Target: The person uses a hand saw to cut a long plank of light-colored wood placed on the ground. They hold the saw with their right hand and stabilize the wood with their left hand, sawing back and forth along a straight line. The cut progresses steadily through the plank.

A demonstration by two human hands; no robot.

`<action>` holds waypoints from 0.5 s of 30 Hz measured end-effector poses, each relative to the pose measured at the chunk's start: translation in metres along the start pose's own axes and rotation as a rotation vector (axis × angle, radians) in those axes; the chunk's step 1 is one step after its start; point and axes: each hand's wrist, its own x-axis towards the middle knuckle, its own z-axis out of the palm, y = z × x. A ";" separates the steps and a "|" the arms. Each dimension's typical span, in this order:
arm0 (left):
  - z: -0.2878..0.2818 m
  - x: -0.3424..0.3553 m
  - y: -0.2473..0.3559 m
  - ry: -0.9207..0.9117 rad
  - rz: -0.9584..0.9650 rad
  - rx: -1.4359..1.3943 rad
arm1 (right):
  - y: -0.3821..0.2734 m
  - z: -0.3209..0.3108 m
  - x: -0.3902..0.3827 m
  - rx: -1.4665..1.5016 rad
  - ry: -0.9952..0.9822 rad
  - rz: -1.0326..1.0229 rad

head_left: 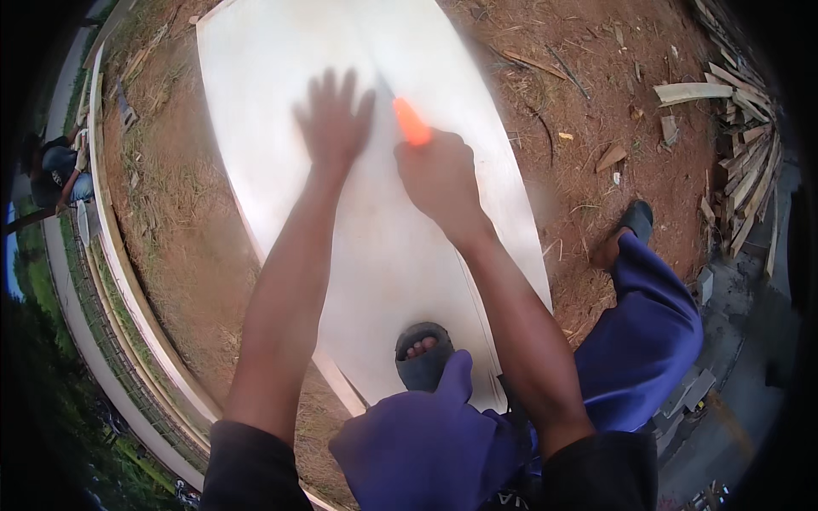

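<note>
A pale thin board point(256, 77), probably plywood, lies on the ground beneath me. My left hand point(334, 119) is spread open on its upper middle, fingers pointing away from me. To its right my right hand point(434, 170) is closed round the orange handle point(411, 121) of a cutting tool, whose thin, blurred blade lies against the board. A long cut or seam runs along the lower right part of the board. One of my sandalled feet point(423, 349) stands on the board's near end; the other point(630, 223) is on the dirt to the right.
A pile of pale wood strips point(741, 187) lies at the right, beside a grey paved area point(750, 358). Wood scraps point(609, 157) dot the reddish dirt. Long rails or boards point(115, 230) run along the left, where another person point(60, 170) is crouched.
</note>
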 end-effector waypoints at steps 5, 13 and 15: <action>0.009 0.033 0.027 0.165 0.031 -0.020 | 0.061 -0.081 -0.145 0.087 0.066 -0.060; -0.003 0.031 0.001 0.179 -0.010 0.025 | 0.040 -0.038 -0.047 0.165 -0.003 -0.084; 0.001 0.035 0.020 0.159 0.000 -0.003 | 0.009 -0.025 0.043 0.054 0.040 0.043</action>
